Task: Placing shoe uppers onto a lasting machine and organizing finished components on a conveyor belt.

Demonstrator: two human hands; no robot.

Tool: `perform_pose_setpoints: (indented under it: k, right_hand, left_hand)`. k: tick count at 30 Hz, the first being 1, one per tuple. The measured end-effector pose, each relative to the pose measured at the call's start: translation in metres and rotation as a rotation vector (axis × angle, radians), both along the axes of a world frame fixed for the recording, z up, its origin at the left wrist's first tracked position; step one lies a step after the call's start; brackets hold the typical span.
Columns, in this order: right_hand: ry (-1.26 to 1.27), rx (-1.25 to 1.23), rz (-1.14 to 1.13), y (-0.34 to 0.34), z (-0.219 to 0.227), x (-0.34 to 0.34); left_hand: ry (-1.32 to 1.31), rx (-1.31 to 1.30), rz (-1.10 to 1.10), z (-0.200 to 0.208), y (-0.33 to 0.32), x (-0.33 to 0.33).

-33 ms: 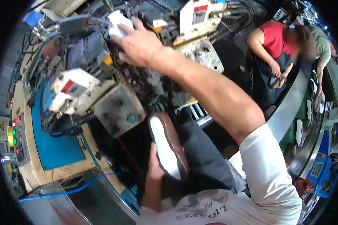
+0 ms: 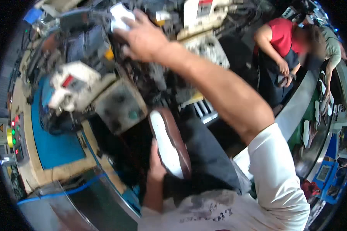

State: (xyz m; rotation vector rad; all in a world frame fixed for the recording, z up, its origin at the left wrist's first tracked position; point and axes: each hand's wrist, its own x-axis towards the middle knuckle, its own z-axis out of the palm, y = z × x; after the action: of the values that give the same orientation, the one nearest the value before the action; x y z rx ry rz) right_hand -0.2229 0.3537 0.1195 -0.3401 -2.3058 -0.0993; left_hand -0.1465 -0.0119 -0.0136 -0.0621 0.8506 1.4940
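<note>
My left hand is closed around the side of a brown shoe, held over my lap with its white, sole-shaped underside turned up. My right arm stretches forward to the machine. There my right hand has its fingers bent over a white sole-shaped piece at the machine's upper middle. Whether that piece belongs to a second shoe is hidden by my hand and the machine parts.
Pale machine blocks and a stained metal box jut toward me. A control panel with lit buttons stands at the left. On the right, a person in red works beside a conveyor carrying shoes. Another person reaches in behind.
The view has shifted a little, so most things sit slightly higher in the picture. Both hands keep their holds; the brown shoe stays over my lap.
</note>
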Motion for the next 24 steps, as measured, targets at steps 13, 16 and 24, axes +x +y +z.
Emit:
perform_pose_setpoints:
  k: [13, 16, 24]
  right_hand:
    - [0.149, -2.082, 0.276, -0.294, -0.091, 0.301]
    - [0.358, -1.889, 0.263, -0.317, -0.105, 0.313]
    - [0.478, -2.437, 0.4, -0.324, -0.068, 0.331]
  left_hand:
    - [0.455, 0.079, 0.092, 0.018, -0.013, 0.047]
    - [0.62, 0.07, 0.068, 0.042, -0.014, 0.081]
    - [0.613, 0.315, -0.065, 0.041, -0.064, 0.099]
